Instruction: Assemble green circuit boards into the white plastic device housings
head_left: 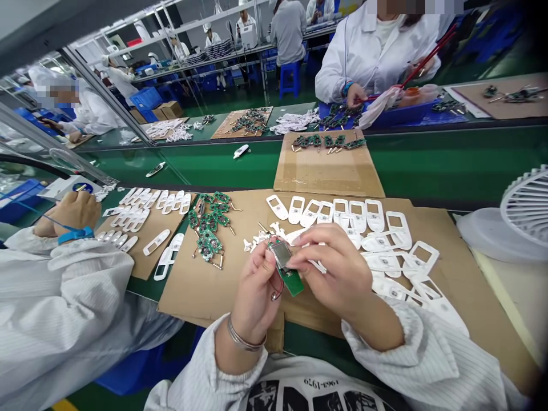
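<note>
– Where's the board?
– Above the near edge of the cardboard, pinched by the left hand, thumb against fingers
– And the right hand?
– Fingers nearly closed at the edge of the grey screen; whether they grip, I can't tell
– Any risk?
– Tugging could strain the thin red wire; pressing hard could crack the flat screen
– Shells?
– Smooth white windowed ovals, toward the right edge
</note>
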Tool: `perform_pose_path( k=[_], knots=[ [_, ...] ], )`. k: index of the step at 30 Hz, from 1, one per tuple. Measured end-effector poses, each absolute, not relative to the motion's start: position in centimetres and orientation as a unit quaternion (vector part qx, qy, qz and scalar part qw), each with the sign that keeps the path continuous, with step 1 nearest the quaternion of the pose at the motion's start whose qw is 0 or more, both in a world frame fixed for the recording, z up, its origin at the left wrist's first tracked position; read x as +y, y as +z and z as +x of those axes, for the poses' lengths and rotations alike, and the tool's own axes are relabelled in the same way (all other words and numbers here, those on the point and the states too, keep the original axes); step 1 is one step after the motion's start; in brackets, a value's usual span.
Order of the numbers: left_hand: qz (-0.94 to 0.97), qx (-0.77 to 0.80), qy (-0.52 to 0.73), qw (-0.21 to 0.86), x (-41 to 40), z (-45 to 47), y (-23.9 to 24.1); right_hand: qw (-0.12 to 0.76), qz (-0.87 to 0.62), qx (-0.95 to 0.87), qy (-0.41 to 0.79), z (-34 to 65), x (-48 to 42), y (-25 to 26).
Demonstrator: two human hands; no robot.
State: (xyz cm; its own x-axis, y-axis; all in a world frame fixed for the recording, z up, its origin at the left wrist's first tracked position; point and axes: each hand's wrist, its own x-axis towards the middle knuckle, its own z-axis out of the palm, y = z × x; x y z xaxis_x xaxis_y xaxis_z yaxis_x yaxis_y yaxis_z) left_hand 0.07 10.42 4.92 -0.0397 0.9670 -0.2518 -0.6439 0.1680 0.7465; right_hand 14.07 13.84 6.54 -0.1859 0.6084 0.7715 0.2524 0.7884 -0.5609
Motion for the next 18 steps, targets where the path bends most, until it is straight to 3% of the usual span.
perform_pose_path(
  k=[4,9,12,18],
  knots=[
    [0.248,0.448,0.602,0.612,11.9,-1.0,3.8,0.605,-0.335,-0.692,0.209,15.4,12.8,8.0],
    [0.566,0.613,0.446,0.324,14.1,-1.8,3.7,0.455,-0.330,-0.653,0.508,14.0,12.6,8.0],
    [0.647,0.640,0.352,0.217,14.7,-1.4,4.3,0.428,-0.380,-0.659,0.488,12.3,12.5,6.9],
    [0.688,0.637,0.309,0.161,14.5,-1.1,4.7,0.435,-0.402,-0.700,0.399,11.8,12.9,5.8]
  ],
)
